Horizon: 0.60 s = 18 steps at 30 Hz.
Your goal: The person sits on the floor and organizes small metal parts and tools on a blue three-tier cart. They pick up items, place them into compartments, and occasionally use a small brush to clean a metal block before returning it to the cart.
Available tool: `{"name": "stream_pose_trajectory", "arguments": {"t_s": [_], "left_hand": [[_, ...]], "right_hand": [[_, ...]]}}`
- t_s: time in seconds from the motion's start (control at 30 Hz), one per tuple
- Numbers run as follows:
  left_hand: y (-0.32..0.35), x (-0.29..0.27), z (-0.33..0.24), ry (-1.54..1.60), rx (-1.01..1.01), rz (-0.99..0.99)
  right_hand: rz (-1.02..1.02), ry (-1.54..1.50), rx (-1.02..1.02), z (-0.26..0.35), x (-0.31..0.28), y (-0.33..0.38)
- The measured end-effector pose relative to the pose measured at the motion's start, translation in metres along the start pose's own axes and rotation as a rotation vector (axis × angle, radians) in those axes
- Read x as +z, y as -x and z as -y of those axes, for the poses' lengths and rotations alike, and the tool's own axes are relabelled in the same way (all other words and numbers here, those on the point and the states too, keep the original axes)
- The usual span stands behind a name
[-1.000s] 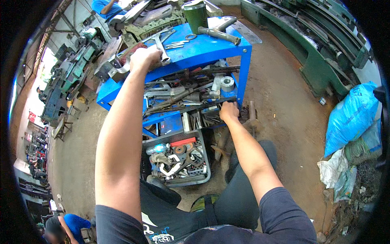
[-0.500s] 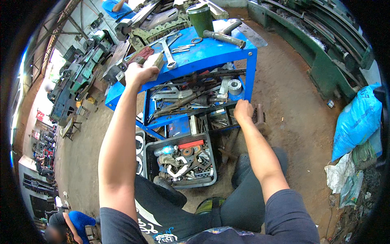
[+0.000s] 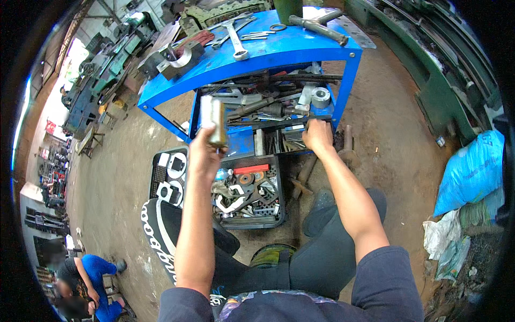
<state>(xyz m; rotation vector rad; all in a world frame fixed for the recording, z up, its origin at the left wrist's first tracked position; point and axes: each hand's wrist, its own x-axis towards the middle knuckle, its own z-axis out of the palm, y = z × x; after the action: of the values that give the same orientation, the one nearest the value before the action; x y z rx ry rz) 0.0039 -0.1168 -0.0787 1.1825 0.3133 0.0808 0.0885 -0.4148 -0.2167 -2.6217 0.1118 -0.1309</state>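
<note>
My left hand (image 3: 204, 153) is raised in front of the blue tool cart (image 3: 209, 72), closed on a small rectangular block (image 3: 214, 121), whitish with a brown side. My right hand (image 3: 319, 137) has its fingers curled over the edge of the cart's lower drawer (image 3: 292, 153), near its right corner. That drawer holds several metal pieces in compartments. Above it, an open drawer is full of shafts, tools and a grey metal ring (image 3: 321, 97). A combination wrench (image 3: 236, 42) and a notched steel block (image 3: 181, 61) lie on the cart top.
Below the cart sits a black crate (image 3: 280, 198) of metal parts with a red bar (image 3: 251, 169). A T-handled tool (image 3: 319, 29) lies on the cart top. Green machinery (image 3: 429, 80) and a blue sack (image 3: 469, 172) stand at right. People (image 3: 99, 284) sit at lower left.
My left hand has lifted the block off the cart top and brought it toward me. My right hand stays at the drawer edge. The view has shifted a little.
</note>
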Motion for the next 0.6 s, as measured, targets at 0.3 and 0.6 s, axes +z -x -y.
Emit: {"name": "stream_pose_trajectory", "arguments": {"t_s": [0.3,0.6], "left_hand": [[-0.043,0.018,0.13,0.064,-0.322,0.107],[-0.059,0.053,0.18,-1.267,0.165,-0.068]], "right_hand": [[0.268,-0.226,-0.21,0.009,-0.047,0.015],[0.442,-0.03,-0.288,0.0,-0.06,0.018]]}}
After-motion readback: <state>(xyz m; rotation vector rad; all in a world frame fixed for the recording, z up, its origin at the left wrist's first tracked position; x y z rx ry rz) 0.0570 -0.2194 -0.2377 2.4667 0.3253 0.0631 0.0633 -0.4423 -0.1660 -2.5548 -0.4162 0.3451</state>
